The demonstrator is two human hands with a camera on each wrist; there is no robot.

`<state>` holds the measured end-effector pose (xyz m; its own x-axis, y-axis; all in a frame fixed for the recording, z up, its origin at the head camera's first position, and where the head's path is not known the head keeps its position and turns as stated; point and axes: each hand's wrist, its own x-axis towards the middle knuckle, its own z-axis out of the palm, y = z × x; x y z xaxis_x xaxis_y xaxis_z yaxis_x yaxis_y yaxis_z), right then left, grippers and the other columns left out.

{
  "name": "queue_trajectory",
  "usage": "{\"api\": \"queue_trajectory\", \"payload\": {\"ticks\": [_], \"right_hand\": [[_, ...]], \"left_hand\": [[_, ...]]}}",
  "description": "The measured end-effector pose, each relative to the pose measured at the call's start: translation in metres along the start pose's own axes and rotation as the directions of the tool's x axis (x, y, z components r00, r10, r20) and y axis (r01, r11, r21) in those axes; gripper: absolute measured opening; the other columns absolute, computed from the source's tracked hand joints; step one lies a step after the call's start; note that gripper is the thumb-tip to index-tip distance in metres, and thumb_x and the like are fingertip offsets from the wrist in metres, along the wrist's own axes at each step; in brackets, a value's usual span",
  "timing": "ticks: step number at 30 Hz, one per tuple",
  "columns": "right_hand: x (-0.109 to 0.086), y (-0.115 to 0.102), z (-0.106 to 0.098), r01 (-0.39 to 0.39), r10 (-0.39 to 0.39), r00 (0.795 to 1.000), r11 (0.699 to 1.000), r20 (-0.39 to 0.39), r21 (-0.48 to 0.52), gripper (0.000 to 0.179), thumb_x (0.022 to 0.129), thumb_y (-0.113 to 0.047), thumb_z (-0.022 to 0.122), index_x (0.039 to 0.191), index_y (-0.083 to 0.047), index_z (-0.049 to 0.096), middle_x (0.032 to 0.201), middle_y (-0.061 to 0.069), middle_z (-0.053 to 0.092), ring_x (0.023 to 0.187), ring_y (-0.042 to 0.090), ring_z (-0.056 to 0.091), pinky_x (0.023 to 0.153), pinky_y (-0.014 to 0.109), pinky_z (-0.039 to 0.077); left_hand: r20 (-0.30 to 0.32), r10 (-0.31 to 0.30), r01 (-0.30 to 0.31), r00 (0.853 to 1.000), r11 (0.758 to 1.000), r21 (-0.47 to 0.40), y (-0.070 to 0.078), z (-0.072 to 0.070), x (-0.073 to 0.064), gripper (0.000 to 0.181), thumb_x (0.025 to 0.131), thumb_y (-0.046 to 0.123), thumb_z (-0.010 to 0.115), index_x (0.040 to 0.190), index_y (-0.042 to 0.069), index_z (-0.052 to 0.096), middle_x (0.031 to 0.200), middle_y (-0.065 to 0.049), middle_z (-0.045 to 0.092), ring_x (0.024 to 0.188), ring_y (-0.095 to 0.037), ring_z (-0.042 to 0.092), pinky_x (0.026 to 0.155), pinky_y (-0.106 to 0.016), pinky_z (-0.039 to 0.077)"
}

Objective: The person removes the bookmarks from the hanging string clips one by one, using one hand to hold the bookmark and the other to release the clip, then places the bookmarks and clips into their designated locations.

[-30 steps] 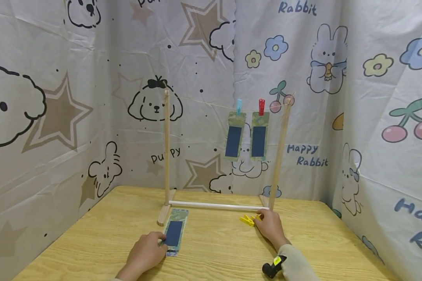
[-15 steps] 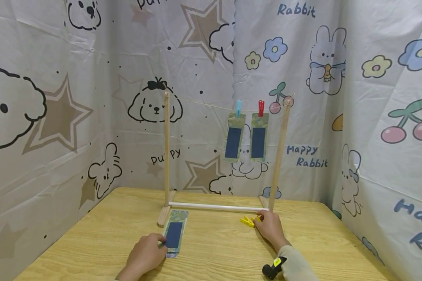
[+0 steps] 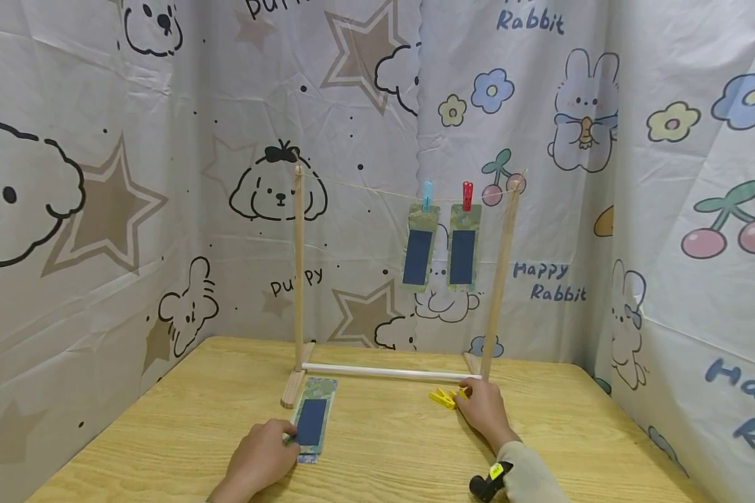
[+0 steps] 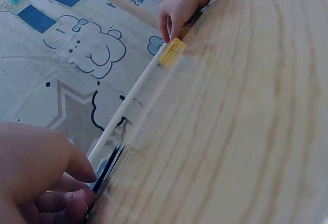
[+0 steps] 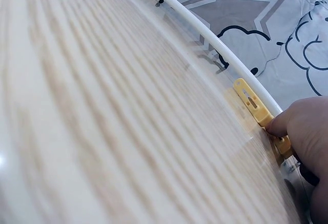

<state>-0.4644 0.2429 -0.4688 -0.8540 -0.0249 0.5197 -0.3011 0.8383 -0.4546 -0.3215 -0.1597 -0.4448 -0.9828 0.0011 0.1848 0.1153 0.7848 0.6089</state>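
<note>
My left hand (image 3: 261, 450) is at the left long edge of a bookmark-like card (image 3: 312, 423) lying on the table, pinching that edge between thumb and curled fingers. The card has a green-blue patterned border and a dark blue panel. Another card's blue edge (image 3: 306, 459) peeks out beneath it. In the left wrist view the cards (image 4: 108, 166) appear almost edge-on. Over at the right, my right hand (image 3: 483, 409) pinches a yellow clothespin (image 5: 281, 144). A second yellow clothespin (image 3: 442, 397) lies beside it, to the left of the fingertips.
A wooden frame with a left post (image 3: 299, 272), a right post (image 3: 500, 286) and a white bottom bar (image 3: 390, 371) stands behind the hands. From its string hang two similar cards, under a light blue clothespin (image 3: 427, 197) and a red clothespin (image 3: 468, 196). Printed curtains (image 3: 365, 230) surround the table.
</note>
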Motion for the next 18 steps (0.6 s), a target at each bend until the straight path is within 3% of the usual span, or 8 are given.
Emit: {"api": "queue_trajectory", "payload": {"ticks": [11, 18], "right_hand": [[0.0008, 0.0041, 0.0033, 0.011, -0.011, 1.000, 1.000, -0.013, -0.003, 0.024, 0.081, -0.009, 0.086, 0.101, 0.000, 0.077, 0.081, 0.005, 0.067, 0.077, 0.025, 0.064, 0.072, 0.048, 0.055], [0.0011, 0.0022, 0.0028, 0.017, -0.017, 1.000, 1.000, -0.024, -0.005, 0.025, 0.080, -0.008, 0.086, 0.102, 0.001, 0.077, 0.082, 0.006, 0.068, 0.079, 0.026, 0.065, 0.073, 0.049, 0.055]], "left_hand": [[0.004, 0.013, -0.013, 1.000, 1.000, 0.000, 0.0003, 0.0000, -0.0005, 0.025, 0.086, 0.009, 0.072, 0.109, 0.001, 0.077, 0.070, 0.001, 0.068, 0.047, -0.010, 0.030, 0.047, -0.031, 0.028], [0.007, -0.009, 0.009, 1.000, 1.000, 0.012, 0.0006, 0.0002, 0.0008, 0.024, 0.085, 0.009, 0.074, 0.109, 0.003, 0.078, 0.088, -0.005, 0.074, 0.049, -0.013, 0.038, 0.050, -0.034, 0.036]]}}
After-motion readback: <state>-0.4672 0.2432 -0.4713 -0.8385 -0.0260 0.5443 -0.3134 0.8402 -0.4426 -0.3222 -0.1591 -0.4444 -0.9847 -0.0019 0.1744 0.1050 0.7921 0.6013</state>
